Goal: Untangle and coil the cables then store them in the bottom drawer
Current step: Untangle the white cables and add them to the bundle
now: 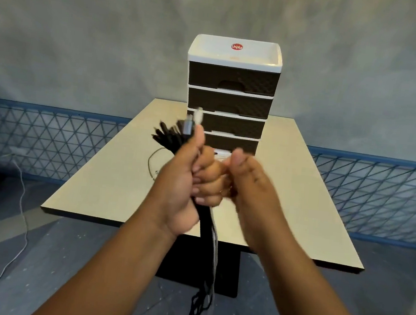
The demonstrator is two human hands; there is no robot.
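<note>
The cables [210, 224] are being held up over the tabletop [111, 185] with the left hand [186, 180] fingers wrapped tight, while the right hand [247, 184] fingers, curled beside them, should be pulling one cable out slowly so knots are not being tightened.

We are seeing soft, even, dimmish light, the hands [215, 178] blurring with motion, and wide-angle bending showing toward the edges.
</note>
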